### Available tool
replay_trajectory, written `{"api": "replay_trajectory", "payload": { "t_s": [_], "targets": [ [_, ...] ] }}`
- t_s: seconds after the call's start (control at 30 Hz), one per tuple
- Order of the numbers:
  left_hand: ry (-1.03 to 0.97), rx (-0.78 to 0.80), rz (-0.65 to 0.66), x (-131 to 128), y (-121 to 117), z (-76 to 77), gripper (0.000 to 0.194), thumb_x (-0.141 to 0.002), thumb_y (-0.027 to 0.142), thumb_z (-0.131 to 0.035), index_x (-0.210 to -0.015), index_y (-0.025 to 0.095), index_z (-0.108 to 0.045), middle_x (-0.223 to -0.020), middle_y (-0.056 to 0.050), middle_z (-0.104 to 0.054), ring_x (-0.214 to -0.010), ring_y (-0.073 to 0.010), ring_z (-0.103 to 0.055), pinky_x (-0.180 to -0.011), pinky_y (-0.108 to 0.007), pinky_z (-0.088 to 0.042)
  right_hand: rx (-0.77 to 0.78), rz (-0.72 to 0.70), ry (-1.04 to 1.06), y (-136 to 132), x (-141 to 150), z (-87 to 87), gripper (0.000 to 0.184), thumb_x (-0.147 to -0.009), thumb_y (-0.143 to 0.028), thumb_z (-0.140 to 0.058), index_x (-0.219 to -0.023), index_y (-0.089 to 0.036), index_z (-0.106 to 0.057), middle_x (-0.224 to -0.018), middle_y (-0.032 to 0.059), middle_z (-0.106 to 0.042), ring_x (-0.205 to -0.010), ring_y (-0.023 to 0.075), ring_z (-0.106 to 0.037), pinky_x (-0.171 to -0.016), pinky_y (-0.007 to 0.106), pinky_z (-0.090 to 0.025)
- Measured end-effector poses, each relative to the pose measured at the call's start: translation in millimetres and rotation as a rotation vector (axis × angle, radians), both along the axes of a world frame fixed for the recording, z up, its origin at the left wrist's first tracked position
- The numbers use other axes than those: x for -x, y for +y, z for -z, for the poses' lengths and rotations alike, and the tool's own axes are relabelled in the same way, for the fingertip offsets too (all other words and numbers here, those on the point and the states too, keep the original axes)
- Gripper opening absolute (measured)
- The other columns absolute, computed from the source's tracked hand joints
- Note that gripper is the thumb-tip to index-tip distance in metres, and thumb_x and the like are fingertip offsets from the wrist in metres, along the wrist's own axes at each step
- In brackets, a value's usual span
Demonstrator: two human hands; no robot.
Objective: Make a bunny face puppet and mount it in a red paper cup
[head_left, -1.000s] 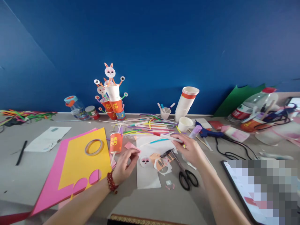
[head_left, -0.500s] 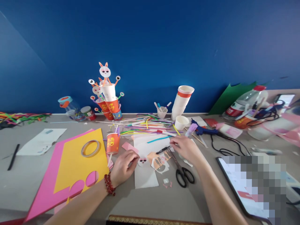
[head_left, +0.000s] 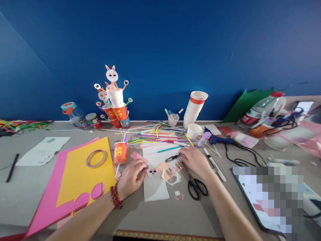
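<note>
A round white paper rabbit face [head_left: 152, 172] lies on a white paper sheet [head_left: 156, 192]. My left hand [head_left: 132, 177] is closed in a pinch at the left edge of this face. My right hand [head_left: 195, 161] has its fingertips pinched on the right end of a black pen [head_left: 172, 158]. Below the right hand lie black-handled scissors [head_left: 197, 187], blades pointing away from me. White and peach cut-out scraps [head_left: 172, 174] sit between the hands. A pink paper piece [head_left: 138, 156] is just beyond my left fingers.
A red cup [head_left: 120, 153] stands left of the sheet, near yellow card [head_left: 82, 170] with a tape roll [head_left: 96, 158]. Behind are decorated cups [head_left: 116, 97], loose craft sticks [head_left: 155, 134] and stacked cups [head_left: 194, 110]. A glue gun [head_left: 217, 139] and tablet [head_left: 245, 194] are at right.
My right hand has left the red-capped white marker and moved down to the black pen, which has shifted slightly. My left hand has come down to the rabbit face. The view has shifted a little.
</note>
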State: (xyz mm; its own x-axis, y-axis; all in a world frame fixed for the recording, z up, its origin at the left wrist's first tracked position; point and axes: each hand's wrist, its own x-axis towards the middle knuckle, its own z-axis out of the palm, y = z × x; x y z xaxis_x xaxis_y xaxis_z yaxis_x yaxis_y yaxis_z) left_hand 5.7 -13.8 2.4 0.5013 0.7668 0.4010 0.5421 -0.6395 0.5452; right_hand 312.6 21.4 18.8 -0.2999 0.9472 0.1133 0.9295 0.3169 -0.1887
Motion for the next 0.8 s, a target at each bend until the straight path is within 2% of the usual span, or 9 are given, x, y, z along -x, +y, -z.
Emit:
{"api": "replay_trajectory", "payload": {
  "t_s": [0.3, 0.43, 0.63, 0.8],
  "targets": [
    [0.056, 0.002, -0.005, -0.7, 0.5, -0.1, 0.019, -0.091, 0.010, -0.046, -0.101, 0.020, -0.059, -0.099, -0.007, -0.063, -0.096, -0.0207, -0.060, -0.085, -0.033, -0.050, -0.006, -0.012, -0.007, 2.9, -2.3, 4.3, 0.022, -0.089, -0.008, -0.050, -0.092, -0.019, -0.069, -0.099, 0.0072, -0.064, -0.096, 0.0220, -0.059, -0.084, 0.029, -0.044],
    [0.101, 0.013, -0.003, -1.4, -1.0, -3.1, 0.022, -0.090, 0.014, -0.050, -0.110, 0.019, -0.058, -0.108, -0.009, -0.061, -0.105, -0.0233, -0.058, -0.091, -0.036, -0.049, -0.012, -0.007, -0.003, 2.7, -2.0, 5.3, 0.024, -0.090, -0.007, -0.049, -0.095, -0.019, -0.069, -0.100, 0.0073, -0.064, -0.096, 0.0224, -0.058, -0.083, 0.030, -0.044],
    [0.186, 0.018, 0.028, -2.3, -2.0, -5.9, 0.039, -0.090, 0.033, -0.059, -0.125, 0.018, -0.052, -0.119, -0.012, -0.060, -0.114, -0.0278, -0.055, -0.098, -0.042, -0.046, -0.021, -0.010, 0.002, 3.8, -1.4, 4.5, 0.023, -0.089, -0.006, -0.048, -0.089, -0.019, -0.068, -0.099, 0.0072, -0.063, -0.096, 0.0223, -0.058, -0.083, 0.030, -0.045],
    [0.270, 0.015, 0.022, -4.4, -1.5, -0.8, 0.056, -0.088, 0.049, -0.061, -0.133, 0.018, -0.048, -0.125, -0.014, -0.060, -0.118, -0.0314, -0.054, -0.099, -0.047, -0.045, -0.021, -0.019, 0.010, 3.4, -1.9, 5.0, 0.022, -0.089, -0.006, -0.049, -0.091, -0.018, -0.067, -0.099, 0.0073, -0.064, -0.097, 0.0224, -0.058, -0.085, 0.030, -0.045]
  ]
}}
